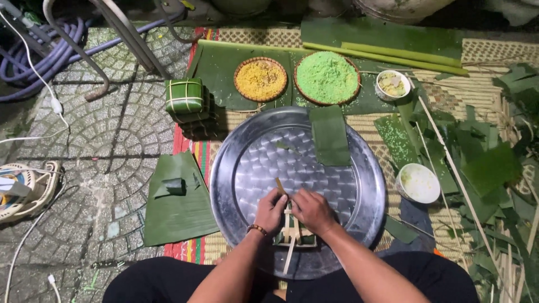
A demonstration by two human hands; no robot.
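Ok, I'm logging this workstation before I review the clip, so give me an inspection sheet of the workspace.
Surface: round metal tray on a woven mat, over stone paving.
Job's things: small leaf-lined frame of bamboo strips on the tray; folded leaf piece at its far edge.
Clutter: yellow filling basket, green rice basket, two white bowls, tied square leaf parcels, leaf scraps.
Grip: left hand and right hand both on the frame.
Cables: white cord, purple hose.
Surroundings: metal legs, small fan.
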